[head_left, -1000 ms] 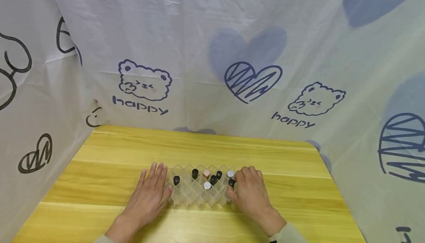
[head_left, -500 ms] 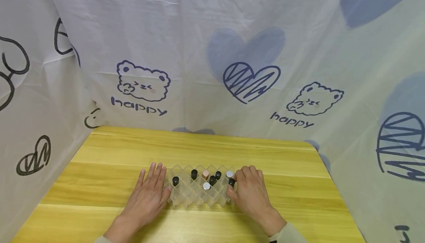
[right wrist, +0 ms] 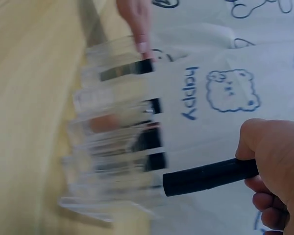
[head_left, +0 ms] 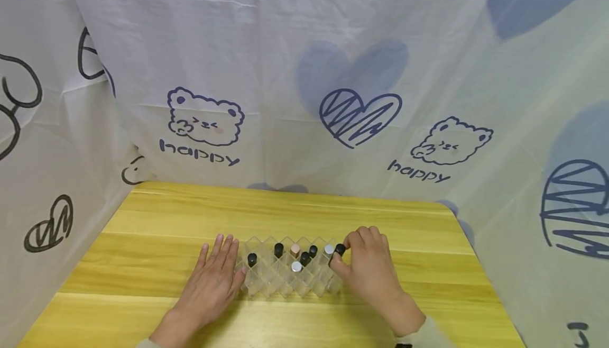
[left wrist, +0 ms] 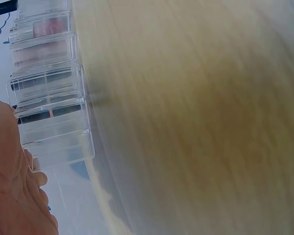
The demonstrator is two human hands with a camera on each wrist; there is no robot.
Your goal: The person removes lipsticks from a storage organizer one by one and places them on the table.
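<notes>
A clear plastic lipstick holder (head_left: 284, 284) with diamond-shaped cells stands on the wooden table. My left hand (head_left: 211, 280) lies with straight fingers along its left end, the thumb at the edge. Between thumb and fingers, my right hand (head_left: 372, 271) pinches a black lipstick tube (right wrist: 206, 177), lifted out at the holder's right end. In the right wrist view the whole tube shows above the cells, slightly tilted. Other tubes stay in the cells: a black-capped one (head_left: 252, 259) near my left thumb, a pinkish one (head_left: 295, 249) in the middle and a white-capped one (head_left: 329, 249) at the right.
The wooden table (head_left: 190, 205) stretches behind and to both sides of the holder. White cloth (head_left: 285, 99) printed with hearts and bears hangs along the back and both sides.
My right hand has risen and shifted slightly right, drawing the black lipstick tube up out of its cell. The left hand stays in place at the holder's left end.
</notes>
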